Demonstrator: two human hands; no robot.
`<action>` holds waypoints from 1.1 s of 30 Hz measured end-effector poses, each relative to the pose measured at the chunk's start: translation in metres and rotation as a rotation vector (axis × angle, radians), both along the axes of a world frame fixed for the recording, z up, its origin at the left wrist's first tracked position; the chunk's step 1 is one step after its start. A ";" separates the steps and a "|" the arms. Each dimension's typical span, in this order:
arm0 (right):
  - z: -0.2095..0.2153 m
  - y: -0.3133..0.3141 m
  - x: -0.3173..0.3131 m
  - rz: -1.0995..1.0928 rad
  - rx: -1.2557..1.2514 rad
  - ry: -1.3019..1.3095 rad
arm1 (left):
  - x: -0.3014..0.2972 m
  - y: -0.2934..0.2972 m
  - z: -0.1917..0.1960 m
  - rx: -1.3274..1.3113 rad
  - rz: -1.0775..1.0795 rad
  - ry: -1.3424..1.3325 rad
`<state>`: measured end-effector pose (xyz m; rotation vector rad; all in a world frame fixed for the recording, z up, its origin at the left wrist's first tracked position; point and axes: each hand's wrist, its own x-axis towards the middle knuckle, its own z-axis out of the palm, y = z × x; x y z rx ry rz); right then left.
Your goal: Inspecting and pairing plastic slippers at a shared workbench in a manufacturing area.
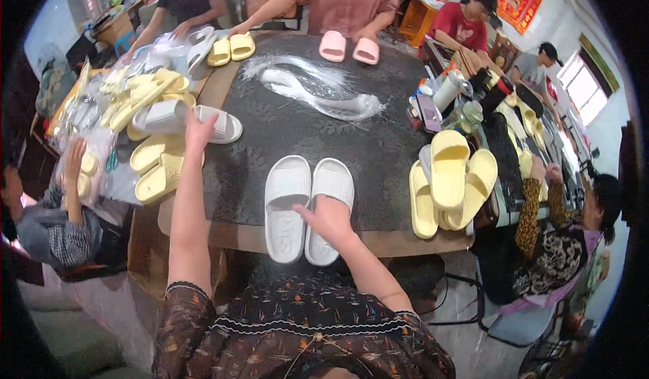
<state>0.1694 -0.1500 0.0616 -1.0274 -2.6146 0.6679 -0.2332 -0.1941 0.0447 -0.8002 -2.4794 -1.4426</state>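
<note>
A pair of light grey slippers (pixel 286 233) lies side by side at the near edge of the dark table mat. My right hand (pixel 330 220) reaches into the right slipper, its fingers hidden under the strap and its thumb stretched out toward the left one. Out to the left, my left hand (pixel 200 127) is closed on a second light grey pair, with one blurred slipper (pixel 160 117) on its left and another slipper (pixel 227 129) on its right. Yellow slippers (pixel 160 169) lie just below that hand.
At the right edge yellow slippers (pixel 449 169) are stacked, near a phone (pixel 428 112) and bottles (pixel 447 89). Clear plastic wrapping (pixel 318 91) covers the far middle. A person across the table touches pink slippers (pixel 332 46). More yellow slippers (pixel 145 95) pile up left. Other people work around.
</note>
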 end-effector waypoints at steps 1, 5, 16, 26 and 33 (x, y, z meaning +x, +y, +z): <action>-0.007 0.003 -0.005 -0.028 0.003 -0.037 | 0.005 0.003 0.000 0.005 -0.025 -0.155; -0.015 0.024 0.000 -0.125 -0.036 -0.108 | 0.043 -0.003 0.018 -0.101 -0.092 -0.109; -0.020 0.136 0.084 -0.473 0.109 -0.161 | 0.162 -0.036 0.037 -0.071 -0.710 -0.340; -0.028 0.116 0.085 -0.511 0.187 0.057 | 0.207 -0.045 0.048 -0.362 -1.076 0.271; 0.026 0.039 0.048 -0.111 0.243 0.471 | 0.269 -0.083 0.033 -0.673 -0.467 0.234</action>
